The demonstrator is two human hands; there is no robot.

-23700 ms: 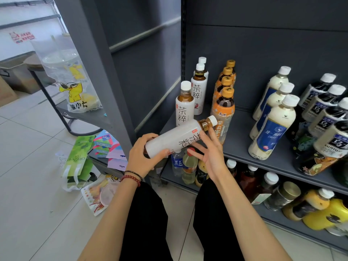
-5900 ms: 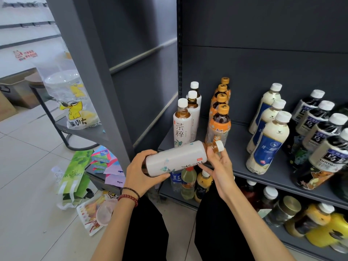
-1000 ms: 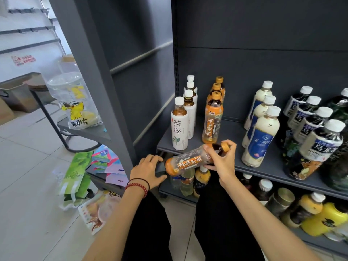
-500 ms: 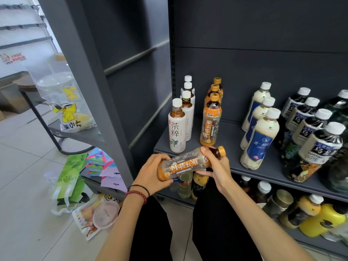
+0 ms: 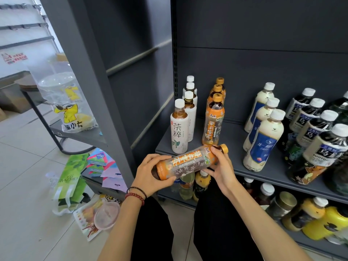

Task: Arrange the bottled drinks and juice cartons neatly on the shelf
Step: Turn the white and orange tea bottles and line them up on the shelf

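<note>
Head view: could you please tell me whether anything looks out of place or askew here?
Yes. The orange tea bottle lies sideways between the left hand and right hand, while its matching row stands upright. Left of the shelf, a green tea carton and packets litter the floor.

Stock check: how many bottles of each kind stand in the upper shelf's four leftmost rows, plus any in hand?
White-label tea bottles: 4
Orange-label tea bottles: 3
Blue-label milk tea bottles: 3
Dark oolong bottles: 4
Held orange-label bottle, in left hand and right hand: 1
Total: 15
</note>
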